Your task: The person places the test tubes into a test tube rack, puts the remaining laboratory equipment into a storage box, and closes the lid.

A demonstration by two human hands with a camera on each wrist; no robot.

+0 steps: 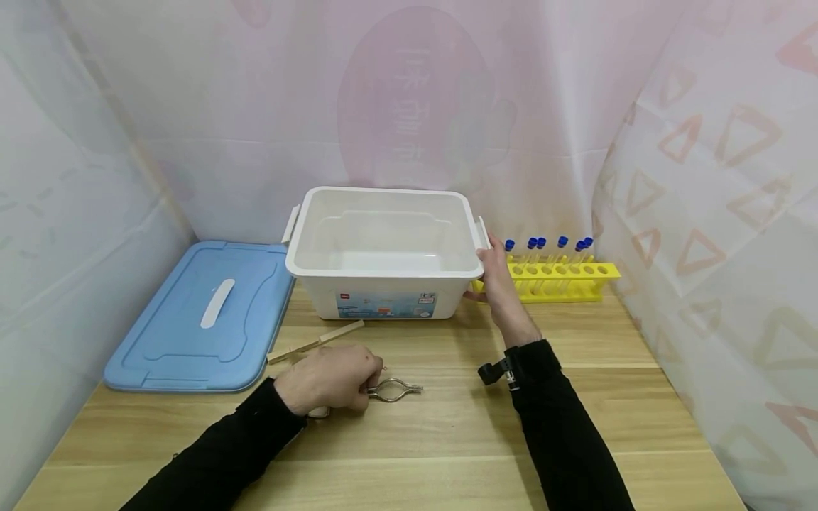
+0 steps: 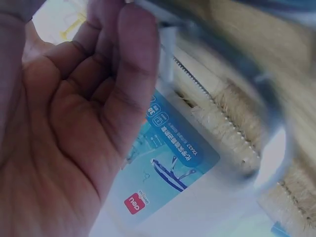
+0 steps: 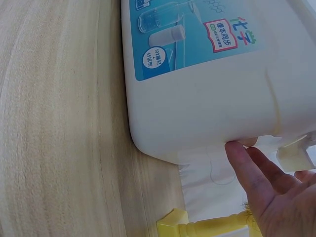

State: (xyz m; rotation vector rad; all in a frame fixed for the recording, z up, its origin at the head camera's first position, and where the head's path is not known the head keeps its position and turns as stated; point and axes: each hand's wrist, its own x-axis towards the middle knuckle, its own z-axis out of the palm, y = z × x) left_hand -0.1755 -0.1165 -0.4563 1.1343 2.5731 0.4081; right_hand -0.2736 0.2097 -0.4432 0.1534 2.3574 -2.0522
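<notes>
My left hand [image 1: 335,376] pinches a pair of metal crucible tongs [image 1: 409,389] around the middle. Their bowed tips point right, and a handle loop [image 2: 279,148] looms blurred in the left wrist view. Behind that loop shows a twisted-wire brush [image 2: 237,111] with pale bristles. A thin beige stick-like piece [image 1: 332,333] lies between this hand and the white storage box [image 1: 383,273]. At the box's right end, my right hand [image 1: 500,284] holds the wall just under the handle; its fingertips [image 3: 237,150] touch the plastic. The box is uncovered, with a blue label on its front.
A blue lid [image 1: 185,319] with a white handle lies left of the box. Right of the box stands a yellow test tube rack [image 1: 591,287] with several blue-capped tubes. Printed curtains [image 1: 255,106] hang behind and along both sides of the wooden table [image 1: 434,454].
</notes>
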